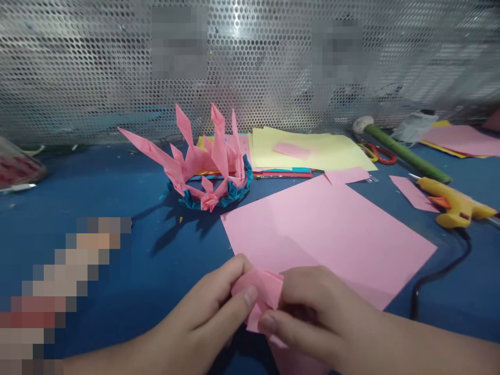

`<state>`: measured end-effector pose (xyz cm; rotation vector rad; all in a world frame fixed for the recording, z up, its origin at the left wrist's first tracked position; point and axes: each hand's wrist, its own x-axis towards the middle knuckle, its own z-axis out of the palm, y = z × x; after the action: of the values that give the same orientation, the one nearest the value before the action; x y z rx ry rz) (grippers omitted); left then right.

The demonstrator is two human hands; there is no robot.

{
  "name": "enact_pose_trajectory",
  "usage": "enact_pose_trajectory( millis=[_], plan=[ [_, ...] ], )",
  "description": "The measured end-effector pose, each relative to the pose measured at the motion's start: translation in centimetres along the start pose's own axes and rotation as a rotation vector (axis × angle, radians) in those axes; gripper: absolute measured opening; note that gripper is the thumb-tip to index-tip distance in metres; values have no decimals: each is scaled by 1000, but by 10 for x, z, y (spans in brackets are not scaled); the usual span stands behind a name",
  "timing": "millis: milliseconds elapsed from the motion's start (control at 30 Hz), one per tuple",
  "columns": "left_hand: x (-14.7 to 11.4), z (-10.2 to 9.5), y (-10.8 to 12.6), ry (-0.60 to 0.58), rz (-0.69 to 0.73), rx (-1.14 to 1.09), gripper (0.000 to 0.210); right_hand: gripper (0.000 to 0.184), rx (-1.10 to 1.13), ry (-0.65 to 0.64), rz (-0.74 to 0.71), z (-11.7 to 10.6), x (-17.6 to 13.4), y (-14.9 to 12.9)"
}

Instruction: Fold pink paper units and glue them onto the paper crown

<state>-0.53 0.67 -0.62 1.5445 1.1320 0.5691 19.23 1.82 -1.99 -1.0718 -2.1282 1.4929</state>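
Observation:
A small folded piece of pink paper [267,286] is pinched between my two hands, low in the middle of the view. My left hand [219,302] grips its left side, thumb pressed on top. From the right, my right hand [316,307] holds its lower right part between thumb and curled fingers. Behind and partly under my right hand lies a large flat pink sheet [328,229]. Farther back on the left stands a pink folded-paper crown [219,140] with tall points and a crinkled blue-green band [236,192] round its base.
On the blue table [97,281] sit yellow sheets [324,148] over a coloured stack. A yellow glue gun [457,203] with a black cord, red-handled scissors [385,155] and a green stick [410,153] lie right. A perforated metal panel [258,67] stands behind. A blurred-out area covers the lower left.

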Motion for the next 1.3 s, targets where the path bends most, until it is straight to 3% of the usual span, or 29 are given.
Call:
enact_pose_trajectory(
  millis=[67, 100, 167, 200, 333, 500, 700, 867, 1000, 1133, 1300],
  plan=[
    [2, 0, -2, 16, -13, -19, 24, 15, 63, 120, 13, 2, -1, 3],
    [4, 0, -2, 13, -23, -27, 24, 19, 95, 184, -9, 2, -1, 5],
    [5, 1, -3, 3, -31, -45, 23, 51, 86, 288, -114, 2, -2, 8],
    [6, 1, -3, 1, -30, -56, 23, 55, 45, 311, -188, 1, -2, 8],
    [5, 2, -3, 11, -17, -51, 25, 24, -141, 306, -443, -4, -3, 7],
    [4, 5, -1, -11, -43, -11, 27, 8, -209, 425, -497, -6, -3, 6],
    [6, 6, -3, -103, -12, 181, 25, 8, -114, 404, -447, -6, -2, 5],
    [7, 5, -5, -107, 14, 247, 27, 10, -85, 373, -359, -4, -1, 6],
    [6, 4, -4, -141, 64, 246, 26, 11, -4, 356, -235, -4, -1, 6],
    [3, 5, -1, -80, 41, 177, 26, 20, 208, 258, -27, -2, 0, 6],
    [5, 8, 1, -86, 11, 83, 28, 31, 314, 153, 44, 1, 2, 5]
  ],
)
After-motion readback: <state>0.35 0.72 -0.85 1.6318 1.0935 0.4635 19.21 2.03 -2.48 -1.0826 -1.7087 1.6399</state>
